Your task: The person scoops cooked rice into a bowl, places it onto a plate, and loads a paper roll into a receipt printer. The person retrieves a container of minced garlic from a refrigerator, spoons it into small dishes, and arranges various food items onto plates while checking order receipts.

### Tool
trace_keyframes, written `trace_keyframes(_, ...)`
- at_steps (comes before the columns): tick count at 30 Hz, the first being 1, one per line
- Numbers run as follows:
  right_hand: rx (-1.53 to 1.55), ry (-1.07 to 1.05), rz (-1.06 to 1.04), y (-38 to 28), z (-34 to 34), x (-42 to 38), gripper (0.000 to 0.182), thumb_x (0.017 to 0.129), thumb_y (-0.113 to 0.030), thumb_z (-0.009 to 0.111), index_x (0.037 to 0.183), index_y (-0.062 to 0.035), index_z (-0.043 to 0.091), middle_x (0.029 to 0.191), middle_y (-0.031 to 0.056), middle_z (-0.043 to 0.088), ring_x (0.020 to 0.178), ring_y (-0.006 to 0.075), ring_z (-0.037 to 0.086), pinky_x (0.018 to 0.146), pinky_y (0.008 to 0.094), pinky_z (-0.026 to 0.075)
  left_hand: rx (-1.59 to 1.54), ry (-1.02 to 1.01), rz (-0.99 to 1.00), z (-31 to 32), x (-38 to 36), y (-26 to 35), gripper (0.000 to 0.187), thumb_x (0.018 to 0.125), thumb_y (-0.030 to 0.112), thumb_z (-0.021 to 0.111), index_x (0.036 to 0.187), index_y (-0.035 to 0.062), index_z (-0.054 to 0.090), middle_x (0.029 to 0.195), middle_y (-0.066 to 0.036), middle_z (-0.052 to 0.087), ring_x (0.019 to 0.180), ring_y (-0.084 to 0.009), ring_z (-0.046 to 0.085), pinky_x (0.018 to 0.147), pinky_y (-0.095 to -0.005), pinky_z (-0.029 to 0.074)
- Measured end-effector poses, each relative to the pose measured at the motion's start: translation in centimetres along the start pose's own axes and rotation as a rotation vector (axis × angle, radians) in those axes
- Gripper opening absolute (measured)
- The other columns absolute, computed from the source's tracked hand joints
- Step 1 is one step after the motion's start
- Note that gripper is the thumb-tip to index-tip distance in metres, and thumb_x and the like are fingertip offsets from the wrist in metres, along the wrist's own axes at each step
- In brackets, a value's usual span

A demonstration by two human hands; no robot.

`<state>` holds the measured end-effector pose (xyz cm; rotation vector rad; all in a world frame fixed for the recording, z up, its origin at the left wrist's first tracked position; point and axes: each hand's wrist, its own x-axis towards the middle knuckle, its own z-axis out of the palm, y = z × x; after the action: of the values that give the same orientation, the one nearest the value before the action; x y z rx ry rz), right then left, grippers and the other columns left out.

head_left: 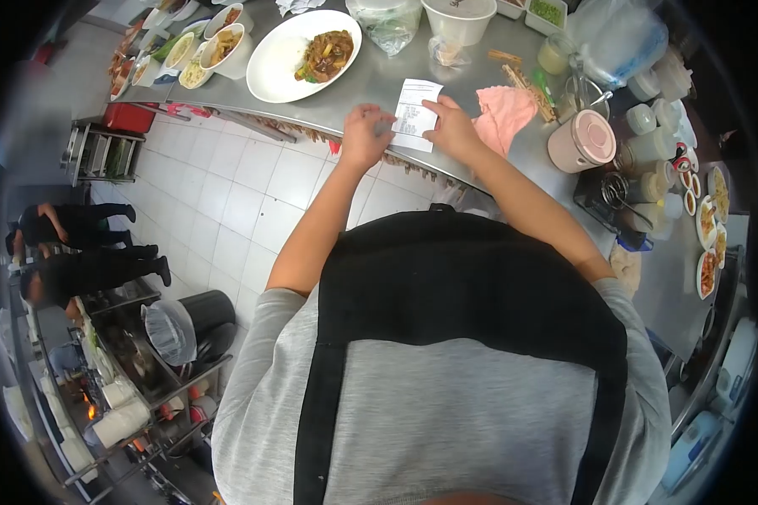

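Note:
A white printed receipt (414, 111) lies near the front edge of the steel counter, between my two hands. My right hand (453, 129) grips its right edge, with thumb and forefinger on the paper. At the left edge is my left hand (367, 135), its fingers loosely curled and apart; whether the fingertips touch the paper is hard to tell. Beyond the left hand stands a white oval plate (268, 57) with rice and a brown saucy stir-fry (325, 55). A crumpled pink cloth (504, 118) sits just right of my right hand.
White bowls of food (226, 49) line the counter's left end. A white tub (459, 18) and plastic bag (386, 21) stand at the back. To the right are a pink lidded container (581, 141) and several jars. Two people (76, 223) are across the tiled floor, near a lined bin (170, 328).

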<state>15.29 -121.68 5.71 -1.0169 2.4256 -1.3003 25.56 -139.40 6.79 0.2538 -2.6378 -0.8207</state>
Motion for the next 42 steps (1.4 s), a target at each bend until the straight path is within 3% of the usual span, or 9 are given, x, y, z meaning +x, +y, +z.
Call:
trace_keyframes(9,0.020,-0.037,-0.003,0.7,0.0,0.3,0.060,0.063,-0.013,0.069,0.120,-0.0042,0.053,0.130,0.0225,0.040,0.098,0.0303,0.056,0.086,0.0348,0.045,0.001,-0.010,0.042,-0.2,0.1,-0.2,0.023,0.064,0.008,0.071,0.084,0.0161,0.067,0.112,-0.013,0.051,0.099,-0.0293,0.051,0.086,-0.0359,0.042)
trace_keyframes(12,0.006,-0.010,-0.029,0.7,0.0,0.2,0.059,0.063,-0.014,0.069,0.119,-0.0039,0.054,0.130,0.0232,0.040,0.096,0.0302,0.057,0.086,0.0353,0.045,0.013,-0.045,0.030,-0.3,-0.1,0.6,0.023,0.065,0.005,0.067,0.083,0.0186,0.066,0.113,-0.015,0.048,0.105,-0.0331,0.045,0.089,-0.0408,0.039)
trace_keyframes(15,-0.028,0.012,-0.023,0.7,0.2,0.2,0.059,0.063,-0.008,0.071,0.120,-0.0060,0.054,0.129,0.0163,0.041,0.073,0.0150,0.055,0.070,0.0273,0.048,0.051,-0.055,0.051,-0.3,-0.1,0.7,0.022,0.065,0.007,0.068,0.084,0.0189,0.067,0.117,-0.014,0.048,0.103,-0.0305,0.047,0.087,-0.0395,0.041)
trace_keyframes(18,-0.058,0.021,-0.044,1.0,0.4,0.2,0.059,0.063,-0.008,0.071,0.120,-0.0059,0.054,0.129,0.0161,0.041,0.074,0.0153,0.055,0.071,0.0273,0.048,0.070,-0.111,0.055,-1.1,0.0,1.3,0.023,0.066,0.009,0.069,0.085,0.0195,0.067,0.118,-0.013,0.046,0.103,-0.0311,0.045,0.086,-0.0405,0.041)
trace_keyframes(21,-0.044,0.023,-0.056,1.4,0.6,0.4,0.060,0.063,-0.008,0.071,0.121,-0.0057,0.054,0.130,0.0153,0.041,0.075,0.0156,0.055,0.072,0.0270,0.048,0.438,-0.107,-0.061,-2.9,-0.1,2.7,0.024,0.066,0.011,0.070,0.087,0.0200,0.066,0.119,-0.012,0.045,0.102,-0.0308,0.045,0.085,-0.0410,0.042)
trace_keyframes(27,-0.046,0.019,-0.042,1.1,0.5,0.3,0.059,0.063,-0.006,0.069,0.120,-0.0051,0.054,0.129,0.0130,0.042,0.076,0.0158,0.055,0.073,0.0272,0.048,0.190,-0.018,0.136,-1.4,-0.7,1.7,0.023,0.067,0.010,0.068,0.087,0.0199,0.066,0.119,-0.012,0.043,0.099,-0.0314,0.044,0.086,-0.0404,0.041)
trace_keyframes(36,-0.047,0.037,-0.073,1.2,0.6,0.4,0.059,0.062,-0.008,0.070,0.119,-0.0049,0.055,0.128,0.0143,0.043,0.081,0.0186,0.057,0.075,0.0286,0.048,0.287,-0.125,0.009,-2.0,-0.8,2.6,0.020,0.069,0.016,0.069,0.088,0.0216,0.066,0.121,-0.011,0.043,0.107,-0.0306,0.042,0.087,-0.0410,0.039)
trace_keyframes(39,0.001,0.000,-0.032,0.8,0.2,0.2,0.057,0.064,-0.012,0.067,0.118,-0.0025,0.055,0.130,0.0227,0.040,0.112,0.0346,0.048,0.093,0.0347,0.041,0.465,-0.134,-0.083,-3.1,-0.6,3.2,0.023,0.069,0.020,0.069,0.091,0.0241,0.065,0.122,-0.010,0.041,0.113,-0.0304,0.040,0.089,-0.0446,0.037)
trace_keyframes(42,0.004,0.000,-0.028,0.6,0.0,0.2,0.057,0.063,-0.013,0.068,0.117,-0.0026,0.055,0.130,0.0227,0.040,0.113,0.0347,0.048,0.093,0.0348,0.041,0.347,-0.113,-0.033,-2.2,-0.8,3.2,0.028,0.069,0.017,0.067,0.095,0.0272,0.063,0.124,-0.009,0.039,0.114,-0.0309,0.039,0.090,-0.0474,0.035)
